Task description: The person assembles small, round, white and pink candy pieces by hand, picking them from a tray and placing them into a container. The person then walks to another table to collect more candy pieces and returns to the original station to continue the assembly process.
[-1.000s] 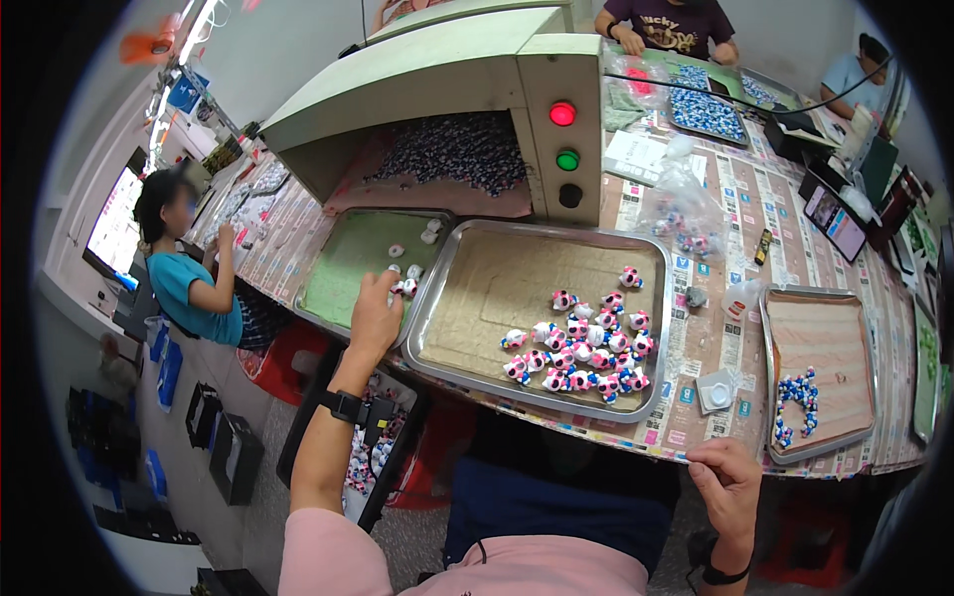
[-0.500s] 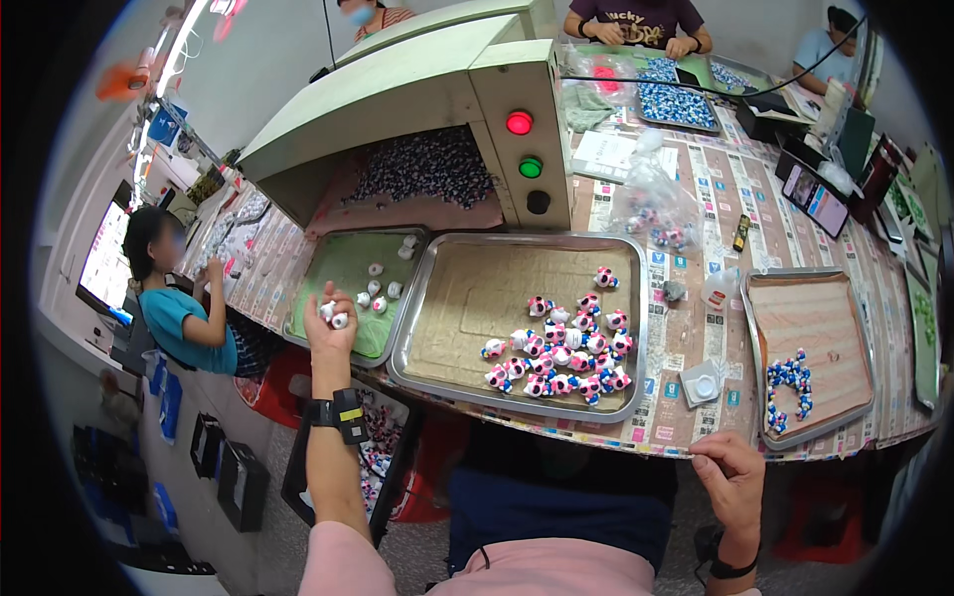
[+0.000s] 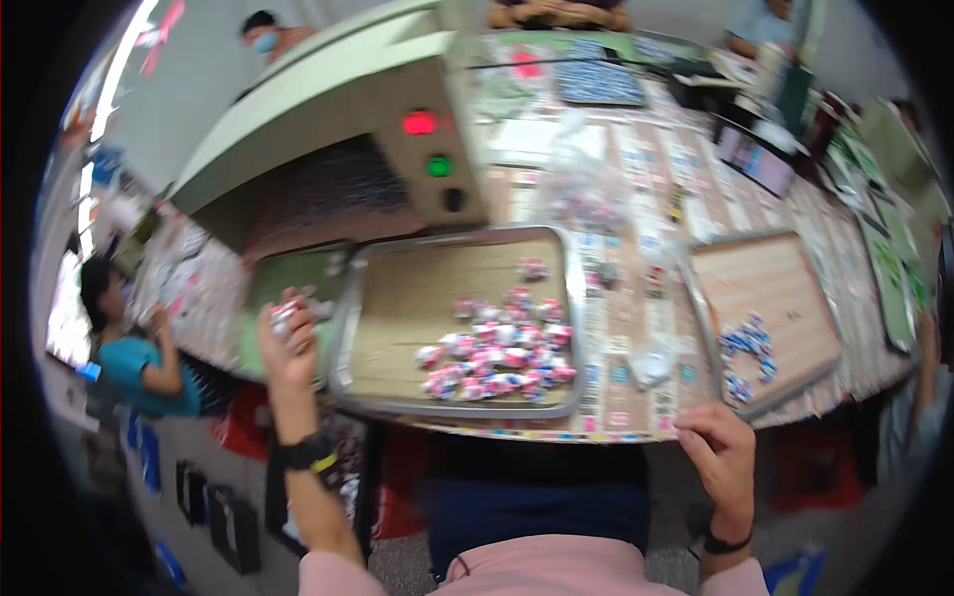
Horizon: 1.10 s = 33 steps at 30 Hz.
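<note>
My left hand [image 3: 288,348] is raised over the near part of the green-lined tray [image 3: 256,333], fingers curled round small white round figurine pieces [image 3: 283,318]; blur hides how many. To its right, a metal tray [image 3: 397,298] with a tan lining holds a cluster of white, pink and blue figurines [image 3: 502,353], mostly in its right half. At the table's front edge, my right hand [image 3: 723,459] is closed, thumb and forefinger close together; whatever it may hold cannot be made out.
Behind the trays stands a cream-coloured machine [image 3: 447,109] with red and green lights and dark small pieces in its opening. A second tray [image 3: 785,288] at right carries blue-and-white pieces [image 3: 747,358]. A plastic bag [image 3: 586,184] lies mid-table. Other people sit left and at the back.
The whole view has shifted, so the table appears farther left, and it is blurred. My left hand's fingers have curled more around the white pieces. My right hand stays at the table edge.
</note>
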Motion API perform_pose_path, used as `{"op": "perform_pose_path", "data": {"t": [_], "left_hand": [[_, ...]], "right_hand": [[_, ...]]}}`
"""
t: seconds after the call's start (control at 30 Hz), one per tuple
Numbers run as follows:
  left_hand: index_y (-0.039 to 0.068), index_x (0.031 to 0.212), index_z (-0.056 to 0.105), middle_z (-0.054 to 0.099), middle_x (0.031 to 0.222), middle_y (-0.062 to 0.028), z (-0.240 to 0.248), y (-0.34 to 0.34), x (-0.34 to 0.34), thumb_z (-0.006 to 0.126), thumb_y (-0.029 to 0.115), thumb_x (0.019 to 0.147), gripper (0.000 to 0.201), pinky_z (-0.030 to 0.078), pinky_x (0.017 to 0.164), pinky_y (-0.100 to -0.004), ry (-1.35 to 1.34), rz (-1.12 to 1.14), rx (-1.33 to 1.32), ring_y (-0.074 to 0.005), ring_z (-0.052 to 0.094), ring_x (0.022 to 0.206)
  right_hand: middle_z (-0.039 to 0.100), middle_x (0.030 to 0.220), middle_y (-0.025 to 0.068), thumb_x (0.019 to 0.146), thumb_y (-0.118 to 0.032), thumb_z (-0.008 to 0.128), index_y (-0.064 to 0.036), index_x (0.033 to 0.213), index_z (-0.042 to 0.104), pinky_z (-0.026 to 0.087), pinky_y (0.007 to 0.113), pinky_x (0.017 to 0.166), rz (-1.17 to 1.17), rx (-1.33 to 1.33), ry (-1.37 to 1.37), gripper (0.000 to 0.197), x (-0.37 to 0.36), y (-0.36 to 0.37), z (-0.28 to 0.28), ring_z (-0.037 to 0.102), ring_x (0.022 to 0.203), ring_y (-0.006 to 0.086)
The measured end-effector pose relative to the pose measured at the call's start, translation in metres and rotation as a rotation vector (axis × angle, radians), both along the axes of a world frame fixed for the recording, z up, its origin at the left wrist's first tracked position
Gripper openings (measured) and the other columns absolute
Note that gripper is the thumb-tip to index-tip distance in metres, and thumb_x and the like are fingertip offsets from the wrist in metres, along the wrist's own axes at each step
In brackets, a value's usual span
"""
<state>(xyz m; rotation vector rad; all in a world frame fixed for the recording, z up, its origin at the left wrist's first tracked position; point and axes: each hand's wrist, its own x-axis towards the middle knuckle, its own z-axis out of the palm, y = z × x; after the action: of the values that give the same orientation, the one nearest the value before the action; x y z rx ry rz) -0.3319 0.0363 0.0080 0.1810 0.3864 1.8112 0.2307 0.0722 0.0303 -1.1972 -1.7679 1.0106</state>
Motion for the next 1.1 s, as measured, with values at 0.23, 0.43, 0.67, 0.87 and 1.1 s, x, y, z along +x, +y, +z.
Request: {"op": "perform_pose_path", "data": {"t": [0.23, 0.43, 0.67, 0.87, 1.1], "left_hand": [[0.005, 0.116, 0.049, 0.055, 0.103, -0.0063, 0.034, -0.012, 0.117, 0.041, 0.04, 0.097, 0.041, 0.037, 0.046, -0.0253, -0.248, -0.146, -0.217, -0.0133, 0.049, 0.081], [0.006, 0.11, 0.048, 0.041, 0.081, -0.0024, 0.03, -0.001, 0.216, 0.033, 0.042, 0.1, 0.04, 0.034, 0.039, -0.0233, -0.141, -0.413, -0.209, -0.0139, 0.042, 0.066], [0.011, 0.111, 0.05, 0.056, 0.092, -0.0092, 0.024, -0.003, 0.298, 0.034, 0.042, 0.1, 0.037, 0.041, 0.041, -0.0243, -0.034, -0.674, -0.319, -0.02, 0.05, 0.069], [0.006, 0.136, 0.041, 0.056, 0.088, -0.0101, 0.013, -0.01, 0.327, 0.041, 0.033, 0.098, 0.047, 0.039, 0.038, -0.0241, -0.016, -0.854, -0.284, -0.0225, 0.054, 0.069], [0.009, 0.144, 0.026, 0.054, 0.101, -0.0114, 0.007, -0.01, 0.329, 0.036, 0.026, 0.099, 0.049, 0.044, 0.039, -0.0233, -0.012, -0.839, -0.252, -0.0203, 0.059, 0.076]], "right_hand": [[0.063, 0.086, 0.0083, 0.08, 0.0, 0.064, 0.0013, 0.092, 0.067, 0.045, 0.024, 0.061, -0.479, 0.203, -0.183, 0.013, 0.066, 0.034, 0.003, 0.058, 0.07, 0.0138], [0.063, 0.09, 0.0111, 0.079, -0.001, 0.064, 0.0007, 0.092, 0.067, 0.048, 0.031, 0.066, -0.52, 0.152, -0.388, 0.014, 0.096, 0.041, -0.004, 0.062, 0.077, 0.0214], [0.062, 0.084, 0.0124, 0.074, -0.006, 0.066, -0.0015, 0.087, 0.066, 0.045, 0.039, 0.077, -0.423, 0.084, -0.643, 0.013, 0.094, 0.051, -0.018, 0.057, 0.086, 0.0311], [0.062, 0.083, 0.0132, 0.073, -0.006, 0.066, -0.0021, 0.088, 0.065, 0.046, 0.039, 0.076, -0.383, 0.158, -0.639, 0.016, 0.089, 0.058, -0.02, 0.058, 0.083, 0.0311], [0.056, 0.095, 0.0048, 0.075, 0.008, 0.065, 0.0003, 0.092, 0.065, 0.046, 0.02, 0.067, -0.23, -0.007, -0.101, 0.019, 0.06, 0.034, -0.008, 0.056, 0.079, 0.0084]]}}
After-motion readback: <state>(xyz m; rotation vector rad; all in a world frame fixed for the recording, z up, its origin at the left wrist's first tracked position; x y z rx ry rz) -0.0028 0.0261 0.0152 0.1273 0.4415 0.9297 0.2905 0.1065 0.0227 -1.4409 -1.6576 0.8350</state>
